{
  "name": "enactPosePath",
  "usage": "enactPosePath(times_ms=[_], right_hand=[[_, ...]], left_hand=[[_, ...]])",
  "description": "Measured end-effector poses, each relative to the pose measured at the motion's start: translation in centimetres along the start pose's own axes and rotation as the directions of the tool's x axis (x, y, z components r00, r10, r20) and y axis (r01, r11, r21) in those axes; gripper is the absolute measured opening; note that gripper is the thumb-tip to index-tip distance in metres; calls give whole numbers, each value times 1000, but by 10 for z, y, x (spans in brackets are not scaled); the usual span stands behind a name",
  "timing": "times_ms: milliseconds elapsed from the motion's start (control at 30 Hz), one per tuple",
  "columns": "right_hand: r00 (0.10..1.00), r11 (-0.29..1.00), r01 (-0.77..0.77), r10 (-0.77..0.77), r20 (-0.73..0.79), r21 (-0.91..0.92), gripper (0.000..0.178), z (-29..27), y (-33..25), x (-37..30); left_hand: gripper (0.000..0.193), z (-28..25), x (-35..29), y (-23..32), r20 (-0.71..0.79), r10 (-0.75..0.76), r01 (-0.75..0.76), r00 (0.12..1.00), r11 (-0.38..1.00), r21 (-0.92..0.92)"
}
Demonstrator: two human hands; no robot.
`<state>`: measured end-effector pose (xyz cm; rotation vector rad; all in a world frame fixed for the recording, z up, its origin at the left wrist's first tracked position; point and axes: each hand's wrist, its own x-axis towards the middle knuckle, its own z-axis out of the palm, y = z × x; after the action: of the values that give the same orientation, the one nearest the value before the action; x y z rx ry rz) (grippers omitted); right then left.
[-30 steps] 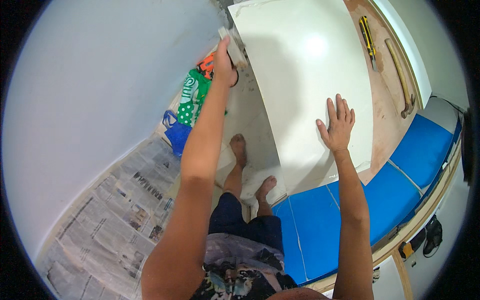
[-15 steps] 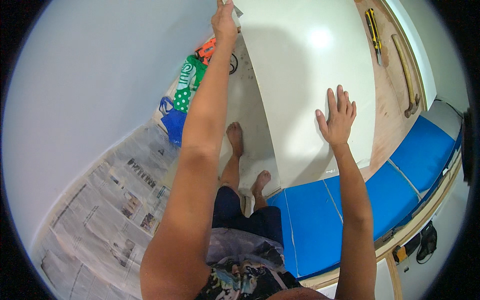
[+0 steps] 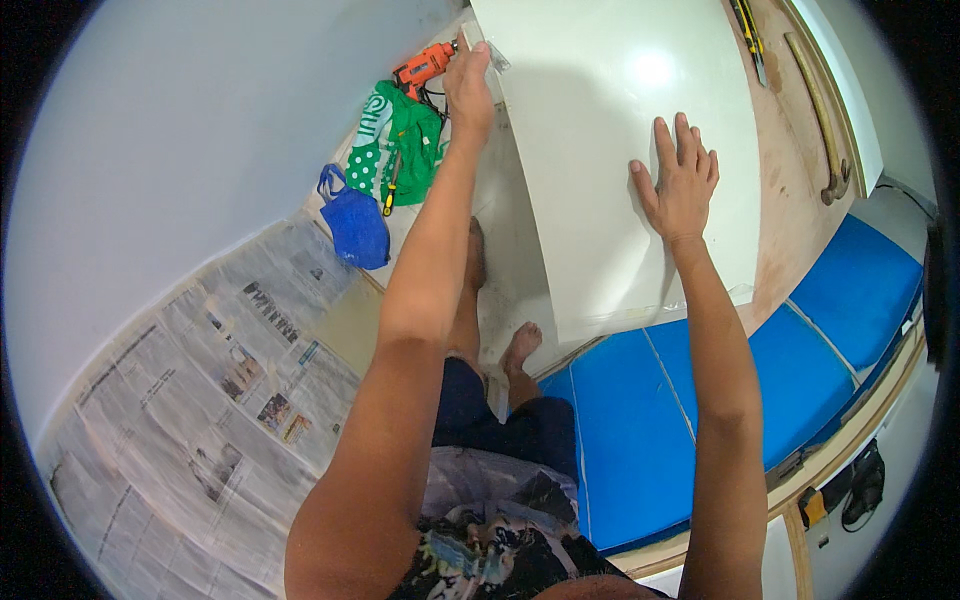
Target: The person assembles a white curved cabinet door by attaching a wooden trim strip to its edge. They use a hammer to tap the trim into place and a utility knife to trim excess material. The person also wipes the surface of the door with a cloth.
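My left hand is closed around a pale, flat scraper-like tool at the left edge of a large white sheet. A thin greyish edge shows beside the fingers, but most of the tool is hidden in the grip. My right hand lies flat on the sheet with its fingers spread, holding nothing. Beneath the sheet is a brownish wooden board, which shows along the right side.
A yellow-black utility knife and a wooden-handled hammer lie on the board. Left are an orange power drill, green bag, screwdriver, blue bag and newspapers. Blue panels flank my right side.
My left hand has drawn nearer to me along the sheet's left edge, still gripping the tool. My right hand stays flat on the sheet. The view has shifted, showing more of the drill and bags.
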<state>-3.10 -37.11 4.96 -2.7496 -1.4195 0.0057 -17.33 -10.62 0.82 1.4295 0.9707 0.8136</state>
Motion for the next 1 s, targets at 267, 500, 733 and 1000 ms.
enactPosePath(times_ms=[267,500,733,1000], right_hand=[[996,999,26,-28,-81,-20,66,7,4,-2],[990,998,13,-22,-139,-66,65,22,8,-3],[991,1000,-13,12,-131,0,65,10,0,-5],[994,993,-35,46,-99,115,66,-7,-5,-9]], left_hand=[[62,-3,-89,0,25,-7,6,1000,998,60],[58,-5,-121,0,43,38,-38,998,999,13],[44,-9,-167,-10,21,-31,31,999,1000,4],[44,-19,-258,-17,33,-245,242,969,967,76]])
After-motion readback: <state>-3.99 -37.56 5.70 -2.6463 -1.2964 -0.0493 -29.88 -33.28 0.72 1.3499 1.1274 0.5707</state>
